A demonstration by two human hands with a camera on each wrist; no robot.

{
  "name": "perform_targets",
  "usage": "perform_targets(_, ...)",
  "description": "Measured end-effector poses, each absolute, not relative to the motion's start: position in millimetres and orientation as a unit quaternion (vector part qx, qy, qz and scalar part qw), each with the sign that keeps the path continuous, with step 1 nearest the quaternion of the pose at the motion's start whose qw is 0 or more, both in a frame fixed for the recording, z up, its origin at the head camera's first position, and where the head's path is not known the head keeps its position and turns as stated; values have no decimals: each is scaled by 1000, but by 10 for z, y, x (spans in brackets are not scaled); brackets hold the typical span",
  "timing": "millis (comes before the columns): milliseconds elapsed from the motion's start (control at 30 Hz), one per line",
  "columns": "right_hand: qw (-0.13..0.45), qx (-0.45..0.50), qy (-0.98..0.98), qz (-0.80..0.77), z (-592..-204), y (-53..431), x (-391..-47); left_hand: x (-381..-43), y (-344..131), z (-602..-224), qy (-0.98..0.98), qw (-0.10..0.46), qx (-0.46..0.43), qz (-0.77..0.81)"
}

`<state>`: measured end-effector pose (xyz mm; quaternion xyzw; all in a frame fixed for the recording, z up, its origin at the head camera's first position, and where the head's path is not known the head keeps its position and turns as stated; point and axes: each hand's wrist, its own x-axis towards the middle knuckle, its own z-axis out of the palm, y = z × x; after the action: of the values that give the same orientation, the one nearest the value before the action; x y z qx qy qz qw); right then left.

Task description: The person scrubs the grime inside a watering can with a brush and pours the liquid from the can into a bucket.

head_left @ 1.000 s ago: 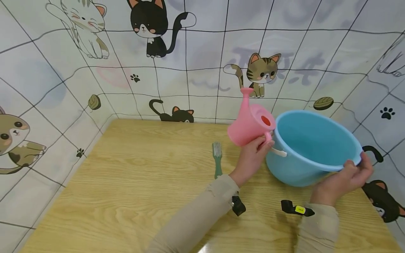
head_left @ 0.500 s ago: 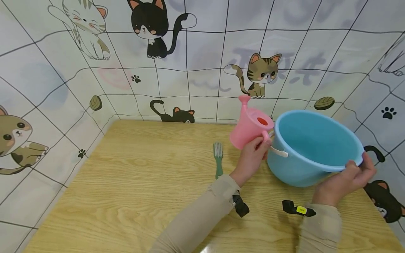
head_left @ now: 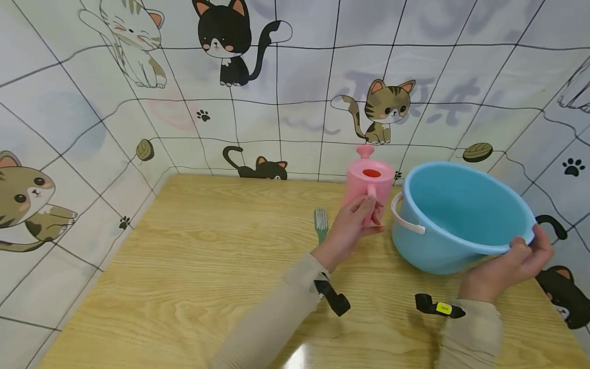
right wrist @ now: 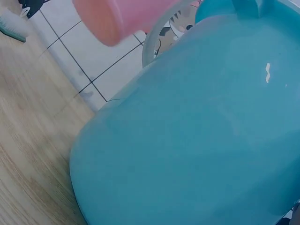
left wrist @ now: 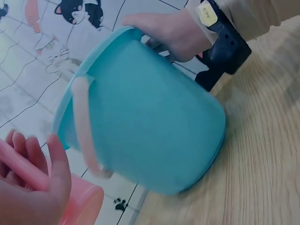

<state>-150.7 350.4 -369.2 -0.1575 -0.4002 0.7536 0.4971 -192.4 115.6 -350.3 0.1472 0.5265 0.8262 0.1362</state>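
In the head view, my left hand (head_left: 348,225) grips the handle of a pink watering can (head_left: 357,179). The can is nearly upright, its sprinkler head facing the back wall and its red opening showing on top. The right wrist view has the can's base (right wrist: 110,26) raised off the table. Just right of the can, a light-blue bucket (head_left: 426,251) leans on the table, its mouth tilted up. My right hand (head_left: 504,266) holds the bucket's rim at the near right, thumb over the edge. A white bucket handle (head_left: 405,223) hangs on its left side.
Left of the can, a green brush (head_left: 321,220) with pale bristles lies on the wooden table (head_left: 207,266), its handle partly hidden by my left arm. A cat-patterned sheet (head_left: 304,118) rises behind the table and along both sides.
My left hand has lowered the watering can and turned it from tilted to nearly upright, and a gap now shows between can and bucket. My right hand keeps its hold on the rim.
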Motion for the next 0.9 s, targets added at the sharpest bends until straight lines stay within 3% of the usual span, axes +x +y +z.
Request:
perform_targets(367,487,-153,-416,753,-3711,3658,-1578,-1944,577,-3611,518,143,149,830)
perform_targets(667,495,-157,-424,742,-3721,3797,-1609,-2015,181,-3657,519,79,82,847)
perform_targets(900,496,-176,-448,723,-3750,3955,-1678,-2062,-101,-3672,529,59,20,846)
